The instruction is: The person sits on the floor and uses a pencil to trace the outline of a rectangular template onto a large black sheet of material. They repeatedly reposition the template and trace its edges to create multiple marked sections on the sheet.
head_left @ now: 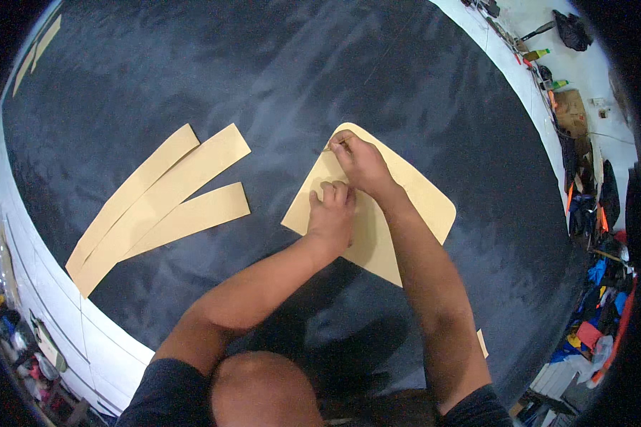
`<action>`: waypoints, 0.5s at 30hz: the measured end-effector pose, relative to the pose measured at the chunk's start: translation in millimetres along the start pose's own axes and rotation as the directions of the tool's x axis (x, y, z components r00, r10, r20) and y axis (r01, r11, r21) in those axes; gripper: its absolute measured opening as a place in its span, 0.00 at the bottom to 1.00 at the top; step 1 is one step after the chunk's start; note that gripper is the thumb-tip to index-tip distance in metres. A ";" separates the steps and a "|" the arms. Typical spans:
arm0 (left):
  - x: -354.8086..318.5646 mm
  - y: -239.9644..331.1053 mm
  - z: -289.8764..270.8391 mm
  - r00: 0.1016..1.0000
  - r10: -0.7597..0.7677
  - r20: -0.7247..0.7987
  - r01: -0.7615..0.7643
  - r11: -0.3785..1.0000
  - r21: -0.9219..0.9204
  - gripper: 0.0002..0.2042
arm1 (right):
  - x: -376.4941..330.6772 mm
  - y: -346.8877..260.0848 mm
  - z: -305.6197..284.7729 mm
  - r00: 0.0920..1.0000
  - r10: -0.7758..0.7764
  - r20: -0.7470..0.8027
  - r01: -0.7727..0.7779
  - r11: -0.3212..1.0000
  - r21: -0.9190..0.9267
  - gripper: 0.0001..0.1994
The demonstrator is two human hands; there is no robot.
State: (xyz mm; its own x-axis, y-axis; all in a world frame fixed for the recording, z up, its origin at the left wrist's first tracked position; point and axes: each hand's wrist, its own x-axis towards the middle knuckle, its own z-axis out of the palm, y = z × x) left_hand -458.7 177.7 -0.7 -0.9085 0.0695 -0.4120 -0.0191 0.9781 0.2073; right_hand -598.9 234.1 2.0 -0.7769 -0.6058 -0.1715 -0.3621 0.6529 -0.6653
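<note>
On black sheeting (pixel 263 78), both hands (pixel 345 188) press a tan pattern (pixel 424 203).

Brown cardboard box (pixel 568 111) and small green-yellow bottles (pixel 538 54) at far right floor edge.

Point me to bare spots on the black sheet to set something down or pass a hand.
Free: the black sheet above the three tan strips and tan panel, and right of the panel toward the white edge. A narrower gap lies between strips and panel. Crowded: the panel, under left hand and right hand, plus the clutter beyond the right edge.
</note>
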 end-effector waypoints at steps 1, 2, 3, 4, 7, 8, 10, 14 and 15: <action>1.1 1.9 -2.1 1.000 0.013 -0.017 -0.013 1.000 0.014 0.54 | 4.8 5.3 -0.4 0.999 -0.016 -0.037 0.016 1.000 0.005 0.13; 2.1 3.7 -4.1 0.999 0.026 -0.033 -0.025 0.999 0.029 0.55 | 10.1 11.1 -2.1 0.997 -0.032 -0.074 0.033 0.999 0.010 0.12; 1.7 2.3 -3.6 0.999 0.032 -0.043 -0.030 0.998 0.047 0.56 | 15.8 11.7 -3.1 0.992 -0.049 -0.115 0.043 0.998 -0.049 0.12; 2.6 1.5 -3.0 0.999 0.027 -0.041 -0.025 0.998 0.054 0.56 | 19.8 12.9 -4.4 0.990 -0.040 -0.133 0.035 0.998 -0.044 0.11; 5.0 0.7 0.5 0.999 0.006 -0.044 -0.003 0.997 0.077 0.57 | 25.7 12.3 -6.1 0.982 -0.026 -0.187 0.021 0.999 -0.029 0.11; 4.9 0.9 2.5 0.999 -0.003 -0.048 0.007 0.996 0.088 0.57 | 26.6 10.6 -4.5 0.979 -0.025 -0.204 0.020 1.000 -0.023 0.11; 7.4 3.9 2.5 0.999 -0.007 -0.051 0.012 0.995 0.100 0.57 | 28.4 15.9 -3.3 0.970 -0.021 -0.241 0.020 1.000 -0.008 0.10; 7.6 3.9 -5.8 1.000 0.012 -0.008 -0.011 0.995 0.095 0.57 | 28.8 21.2 -2.0 0.964 0.051 -0.262 -0.044 0.999 0.031 0.10; 6.6 1.8 -8.8 1.000 0.018 0.012 -0.019 0.996 0.092 0.56 | 29.7 19.3 -1.4 0.963 0.085 -0.254 -0.077 0.996 0.041 0.10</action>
State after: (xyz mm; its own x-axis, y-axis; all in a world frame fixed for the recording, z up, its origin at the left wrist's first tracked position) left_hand -468.4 178.2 4.7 -0.9038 0.0893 -0.4186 0.0365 0.9905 0.1326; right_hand -629.7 229.4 -14.9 -0.9101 -0.4128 -0.0370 -0.2800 0.6782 -0.6794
